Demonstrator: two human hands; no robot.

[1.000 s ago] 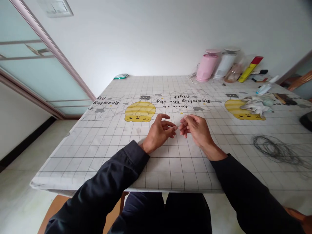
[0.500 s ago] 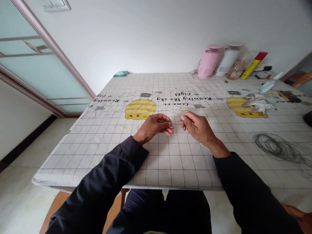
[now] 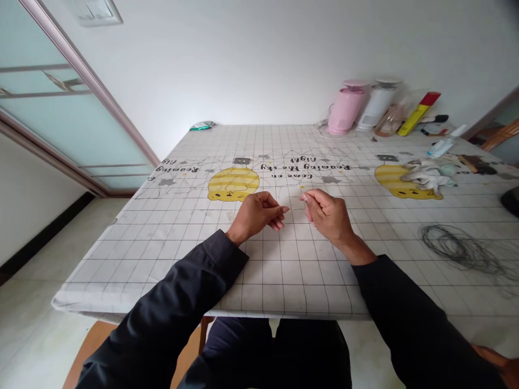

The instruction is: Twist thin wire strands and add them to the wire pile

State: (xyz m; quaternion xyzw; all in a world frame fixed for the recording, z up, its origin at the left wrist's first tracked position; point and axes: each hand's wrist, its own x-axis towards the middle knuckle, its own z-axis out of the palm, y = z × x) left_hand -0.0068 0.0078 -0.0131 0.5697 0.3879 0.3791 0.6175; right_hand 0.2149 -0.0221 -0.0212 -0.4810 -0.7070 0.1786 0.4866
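Since a moment ago your left hand [image 3: 255,216] has slid slightly outward; both hands stay pinched near centre frame, the right hand [image 3: 326,215] apparently on a thin thread, too fine to confirm; keep wrists steady on the table [image 3: 284,281]

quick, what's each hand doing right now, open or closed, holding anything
Left hand: fingers curled and pinched; what it holds, if anything, is too thin to tell.
Right hand: fingers pinched at the tips; nothing identifiable visible.
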